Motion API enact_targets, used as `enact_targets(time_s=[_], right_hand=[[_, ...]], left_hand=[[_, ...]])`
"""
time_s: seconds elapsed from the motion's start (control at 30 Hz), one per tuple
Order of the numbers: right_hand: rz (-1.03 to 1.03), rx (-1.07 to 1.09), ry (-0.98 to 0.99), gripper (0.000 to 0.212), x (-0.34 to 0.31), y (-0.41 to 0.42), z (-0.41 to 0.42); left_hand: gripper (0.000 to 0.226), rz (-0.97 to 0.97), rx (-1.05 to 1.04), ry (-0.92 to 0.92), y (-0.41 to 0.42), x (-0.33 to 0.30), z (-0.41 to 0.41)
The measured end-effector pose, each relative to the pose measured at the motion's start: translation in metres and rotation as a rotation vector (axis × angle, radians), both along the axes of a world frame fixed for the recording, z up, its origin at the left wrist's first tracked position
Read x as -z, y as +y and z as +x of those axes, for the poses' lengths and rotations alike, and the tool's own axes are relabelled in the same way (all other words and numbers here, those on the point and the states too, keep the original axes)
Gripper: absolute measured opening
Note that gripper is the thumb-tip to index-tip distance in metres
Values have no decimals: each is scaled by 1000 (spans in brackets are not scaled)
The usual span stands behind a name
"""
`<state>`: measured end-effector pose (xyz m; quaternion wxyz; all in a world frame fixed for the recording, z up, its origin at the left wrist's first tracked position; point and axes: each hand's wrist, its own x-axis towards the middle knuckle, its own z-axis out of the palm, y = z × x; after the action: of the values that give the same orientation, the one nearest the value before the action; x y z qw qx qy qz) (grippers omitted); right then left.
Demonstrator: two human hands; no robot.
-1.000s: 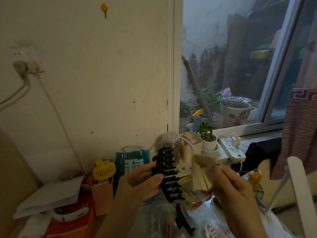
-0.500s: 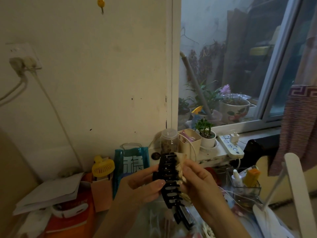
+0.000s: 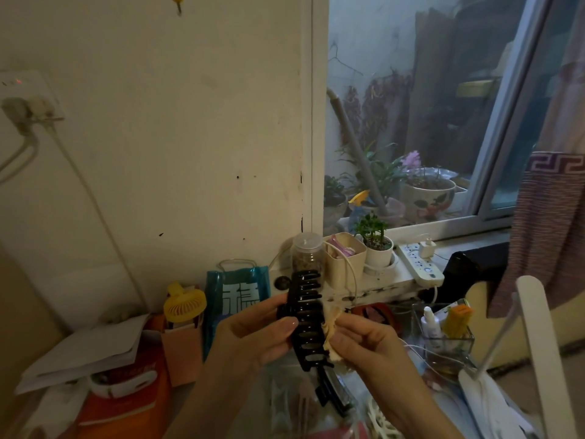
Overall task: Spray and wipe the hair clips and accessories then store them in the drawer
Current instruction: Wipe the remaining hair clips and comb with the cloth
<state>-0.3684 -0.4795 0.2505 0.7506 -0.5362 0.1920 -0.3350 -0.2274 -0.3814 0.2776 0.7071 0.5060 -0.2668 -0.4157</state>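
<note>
**Q:** Hands first, what are the two doing?

**A:** Left hand (image 3: 253,335) pinches one long black plastic claw clip (image 3: 307,318), held upright above the cluttered table. Right hand (image 3: 364,339) clutches one crumpled beige cloth (image 3: 330,331), pressed to the clip's toothed edge.

**Q:** Any more clips?

**A:** One second black clip (image 3: 332,391) lies on the table just below. Behind: one yellow mini fan (image 3: 184,304), one white power strip (image 3: 419,264), one small potted green plant (image 3: 375,240).

Your left hand (image 3: 253,334) holds claw clip (image 3: 306,318) at lower centre; cloth (image 3: 330,327) in your right hand (image 3: 367,340) touches its right side; fan (image 3: 184,304) lower left
</note>
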Motion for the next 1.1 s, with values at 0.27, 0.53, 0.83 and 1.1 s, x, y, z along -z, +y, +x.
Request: enact_targets(time_s=[0.27, 0.53, 0.83, 1.1], right_hand=[[65, 95, 23, 77, 26, 0, -1], [63, 323, 21, 35, 23, -8, -17], [-334, 256, 75, 30, -12, -6, 7], [-184, 127, 23, 25, -10, -5, 20]], left_hand=[[29, -36, -10, 15, 3, 0, -7], [22, -40, -65, 114, 7, -6, 0], [35, 75, 36, -137, 14, -1, -10], [41, 93, -60, -242, 23, -13, -10]])
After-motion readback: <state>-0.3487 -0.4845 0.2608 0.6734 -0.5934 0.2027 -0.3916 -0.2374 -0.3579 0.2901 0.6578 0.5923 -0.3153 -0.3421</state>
